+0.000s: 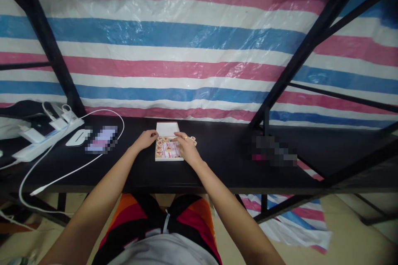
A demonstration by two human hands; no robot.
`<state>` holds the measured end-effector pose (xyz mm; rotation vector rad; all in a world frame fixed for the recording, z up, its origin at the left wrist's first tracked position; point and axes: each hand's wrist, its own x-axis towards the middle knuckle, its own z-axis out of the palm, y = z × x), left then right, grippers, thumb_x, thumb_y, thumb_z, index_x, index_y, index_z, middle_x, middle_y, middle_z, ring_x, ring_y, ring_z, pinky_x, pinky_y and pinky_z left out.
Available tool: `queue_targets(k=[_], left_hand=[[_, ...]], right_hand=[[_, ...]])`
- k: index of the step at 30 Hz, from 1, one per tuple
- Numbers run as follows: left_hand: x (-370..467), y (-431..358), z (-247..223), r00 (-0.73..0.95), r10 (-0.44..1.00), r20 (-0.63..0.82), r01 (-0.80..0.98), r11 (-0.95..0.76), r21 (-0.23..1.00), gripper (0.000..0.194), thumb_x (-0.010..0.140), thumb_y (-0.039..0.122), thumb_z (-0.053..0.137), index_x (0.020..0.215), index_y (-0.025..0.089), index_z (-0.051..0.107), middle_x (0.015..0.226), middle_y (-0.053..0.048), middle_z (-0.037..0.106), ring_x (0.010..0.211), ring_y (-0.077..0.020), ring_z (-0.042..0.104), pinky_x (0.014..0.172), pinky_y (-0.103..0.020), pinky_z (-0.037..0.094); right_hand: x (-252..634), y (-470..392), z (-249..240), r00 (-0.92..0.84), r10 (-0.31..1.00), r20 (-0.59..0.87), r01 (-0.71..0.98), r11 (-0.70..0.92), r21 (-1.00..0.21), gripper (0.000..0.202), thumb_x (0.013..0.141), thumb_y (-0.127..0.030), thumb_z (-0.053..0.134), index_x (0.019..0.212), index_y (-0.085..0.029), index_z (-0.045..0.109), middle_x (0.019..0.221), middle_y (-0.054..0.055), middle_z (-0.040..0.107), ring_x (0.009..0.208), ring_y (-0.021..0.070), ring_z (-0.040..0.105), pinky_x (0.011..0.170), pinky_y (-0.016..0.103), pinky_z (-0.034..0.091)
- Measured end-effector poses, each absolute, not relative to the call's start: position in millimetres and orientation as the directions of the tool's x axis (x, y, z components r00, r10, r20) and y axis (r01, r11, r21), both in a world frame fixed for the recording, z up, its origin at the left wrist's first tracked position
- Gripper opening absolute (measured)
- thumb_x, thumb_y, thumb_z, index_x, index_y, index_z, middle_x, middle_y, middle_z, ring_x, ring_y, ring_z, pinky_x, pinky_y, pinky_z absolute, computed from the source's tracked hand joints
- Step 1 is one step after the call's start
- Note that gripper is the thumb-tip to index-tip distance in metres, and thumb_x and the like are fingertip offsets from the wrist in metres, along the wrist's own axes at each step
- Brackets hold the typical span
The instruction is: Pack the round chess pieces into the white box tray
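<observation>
A small white box [169, 159] with its lid [168, 128] folded back stands on the black table. Round wooden pieces with red characters [159, 148] lie along its left and upper sides, over a pink-and-white printed sheet [174, 151]. At the box's upper left edge is my left hand [147, 139], its fingers curled together; whatever they may hold is too small to make out. My right hand [188, 148], with a ring on one finger, reaches over the box's right side with its fingers apart. Just beyond it, more round pieces [193, 139] show beside the box.
On the left lie a white power strip [46, 140] with chargers, a looping white cable [70, 177], a white device [77, 137] and a blurred phone [102, 139]. Blurred items [275, 151] sit at right. Black metal bars [287, 66] and a striped sheet [174, 33] stand behind.
</observation>
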<state>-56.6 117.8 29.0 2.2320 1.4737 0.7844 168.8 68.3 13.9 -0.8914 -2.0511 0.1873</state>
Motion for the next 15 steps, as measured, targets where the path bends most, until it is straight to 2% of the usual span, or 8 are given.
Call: queue_targets(k=[4, 10, 15], left_hand=[[-57, 118, 29, 0.31, 0.917, 0.251, 0.719, -0.399, 0.569, 0.029, 0.08, 0.037, 0.044, 0.078, 0.018, 0.065, 0.075, -0.003, 0.066, 0.069, -0.0177, 0.058, 0.065, -0.027, 0.038], [-56, 117, 29, 0.32, 0.908, 0.271, 0.705, -0.419, 0.572, 0.027, 0.081, 0.035, 0.044, 0.077, 0.018, 0.065, 0.074, -0.002, 0.066, 0.068, -0.0163, 0.057, 0.064, -0.025, 0.038], [-57, 118, 28, 0.325, 0.906, 0.271, 0.711, -0.424, 0.561, 0.027, 0.081, 0.035, 0.045, 0.078, 0.017, 0.065, 0.076, -0.002, 0.067, 0.069, -0.0165, 0.058, 0.066, -0.025, 0.039]], right_hand=[[165, 67, 14, -0.38, 0.676, 0.632, 0.52, 0.721, -0.459, 0.042, 0.075, 0.002, 0.032, 0.094, -0.019, 0.063, 0.115, 0.008, 0.053, 0.104, 0.0154, 0.054, 0.088, 0.03, 0.047], [159, 55, 24, -0.544, 0.619, 0.566, 0.506, 0.78, -0.367, 0.032, 0.082, -0.009, 0.041, 0.102, -0.018, 0.063, 0.112, 0.008, 0.06, 0.107, 0.0176, 0.053, 0.096, 0.034, 0.04], [157, 54, 23, -0.618, 0.634, 0.464, 0.501, 0.773, -0.389, 0.022, 0.085, -0.017, 0.046, 0.097, -0.02, 0.064, 0.102, 0.006, 0.063, 0.095, 0.016, 0.057, 0.087, 0.03, 0.043]])
